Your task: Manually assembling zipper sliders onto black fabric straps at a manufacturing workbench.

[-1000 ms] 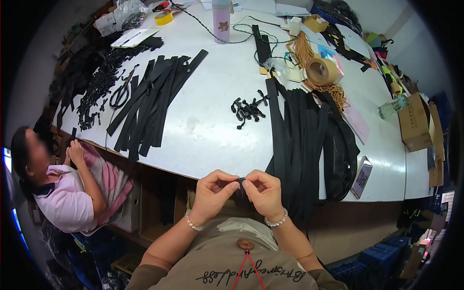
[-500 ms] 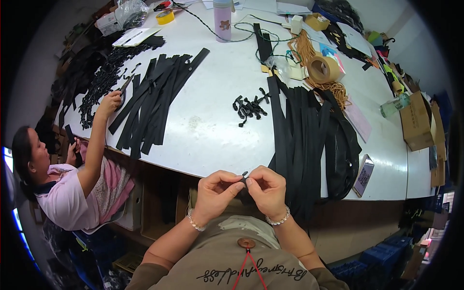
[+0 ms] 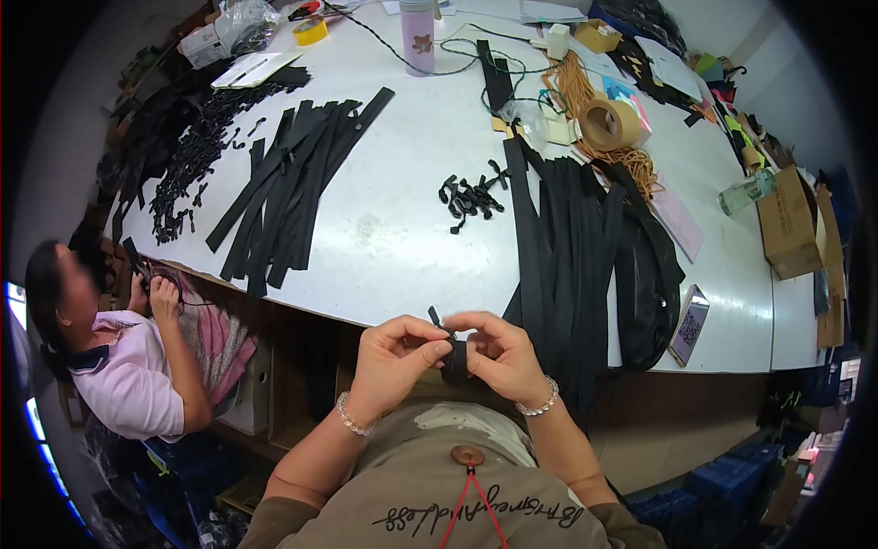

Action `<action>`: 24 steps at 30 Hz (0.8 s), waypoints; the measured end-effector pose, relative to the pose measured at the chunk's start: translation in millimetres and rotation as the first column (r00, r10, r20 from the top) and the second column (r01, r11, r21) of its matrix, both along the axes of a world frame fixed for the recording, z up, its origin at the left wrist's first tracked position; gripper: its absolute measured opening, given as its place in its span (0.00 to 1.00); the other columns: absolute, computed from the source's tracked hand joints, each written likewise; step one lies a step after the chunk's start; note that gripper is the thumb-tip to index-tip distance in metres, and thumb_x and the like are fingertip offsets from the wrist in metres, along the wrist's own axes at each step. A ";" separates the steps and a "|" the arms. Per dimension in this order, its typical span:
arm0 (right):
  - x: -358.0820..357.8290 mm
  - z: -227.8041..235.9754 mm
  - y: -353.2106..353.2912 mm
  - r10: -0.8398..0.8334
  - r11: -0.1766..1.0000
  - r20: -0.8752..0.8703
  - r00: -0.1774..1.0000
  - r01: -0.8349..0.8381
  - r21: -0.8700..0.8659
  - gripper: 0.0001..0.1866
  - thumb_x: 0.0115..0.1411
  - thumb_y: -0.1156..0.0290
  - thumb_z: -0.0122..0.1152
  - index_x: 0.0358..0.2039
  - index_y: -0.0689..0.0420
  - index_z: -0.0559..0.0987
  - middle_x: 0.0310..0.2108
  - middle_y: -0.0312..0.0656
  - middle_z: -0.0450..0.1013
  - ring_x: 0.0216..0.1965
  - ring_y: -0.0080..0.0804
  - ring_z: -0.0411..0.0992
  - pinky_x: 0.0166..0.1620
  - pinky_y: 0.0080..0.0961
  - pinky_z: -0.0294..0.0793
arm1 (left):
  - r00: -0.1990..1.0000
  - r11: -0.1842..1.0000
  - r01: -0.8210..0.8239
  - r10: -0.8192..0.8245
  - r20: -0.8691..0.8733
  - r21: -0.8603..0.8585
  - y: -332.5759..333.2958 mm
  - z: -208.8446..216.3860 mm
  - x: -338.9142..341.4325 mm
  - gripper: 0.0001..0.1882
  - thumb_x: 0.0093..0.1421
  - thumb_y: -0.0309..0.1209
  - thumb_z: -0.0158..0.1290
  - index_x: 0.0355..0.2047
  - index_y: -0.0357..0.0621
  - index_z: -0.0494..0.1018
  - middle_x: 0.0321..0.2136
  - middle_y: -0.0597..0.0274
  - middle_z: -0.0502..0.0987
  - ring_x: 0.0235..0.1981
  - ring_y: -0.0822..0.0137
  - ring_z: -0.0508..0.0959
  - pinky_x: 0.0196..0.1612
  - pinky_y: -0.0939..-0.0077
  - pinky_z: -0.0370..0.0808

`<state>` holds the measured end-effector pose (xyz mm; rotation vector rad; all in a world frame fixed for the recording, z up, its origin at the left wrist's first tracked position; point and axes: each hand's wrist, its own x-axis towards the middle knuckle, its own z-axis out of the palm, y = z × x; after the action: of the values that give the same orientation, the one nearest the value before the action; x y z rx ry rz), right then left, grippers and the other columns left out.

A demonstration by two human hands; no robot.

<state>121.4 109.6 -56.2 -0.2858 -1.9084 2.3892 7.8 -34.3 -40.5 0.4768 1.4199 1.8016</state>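
Note:
Just off the table's front edge, my left hand (image 3: 395, 352) pinches a small black zipper pull (image 3: 434, 317) between thumb and fingertips. Close beside it, my right hand (image 3: 501, 355) is closed on a black zipper strip (image 3: 455, 363), which hangs in a bend between the two hands. The exact join of pull and strip is hidden by my fingers. Ahead of my hands lies a small heap of black zipper pulls (image 3: 471, 197). Long black zipper strips (image 3: 572, 238) drape over the table edge to the right of my hands.
A co-worker (image 3: 137, 357) sits at the left, hands near the lap. More black strips (image 3: 297, 188) and a large heap of pulls (image 3: 187, 160) lie on that side. At right are a black bag (image 3: 645, 274), a phone (image 3: 689, 327), a tape roll (image 3: 611, 124) and a cardboard box (image 3: 791, 224).
My hands have drawn slightly apart; the pull now stands up above my left fingers and more strip shows below. The co-worker's hand has moved from the strips back toward the lap.

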 end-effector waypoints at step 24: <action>-3.3 7.9 -10.1 -0.074 0.931 -0.001 0.997 0.069 -0.357 0.06 0.57 0.79 0.55 0.35 0.66 0.76 0.26 0.35 0.73 0.22 0.14 0.69 0.25 0.11 0.69 | 0.744 0.762 0.507 -0.623 -0.242 -0.402 24.5 61.0 -50.6 0.06 0.55 0.28 0.56 0.28 0.36 0.75 0.19 0.70 0.72 0.20 0.81 0.69 0.23 0.87 0.67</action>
<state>118.1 99.5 -48.3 -0.3497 -1.4170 2.6677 -42.9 -9.8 20.5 0.9985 1.5448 0.9920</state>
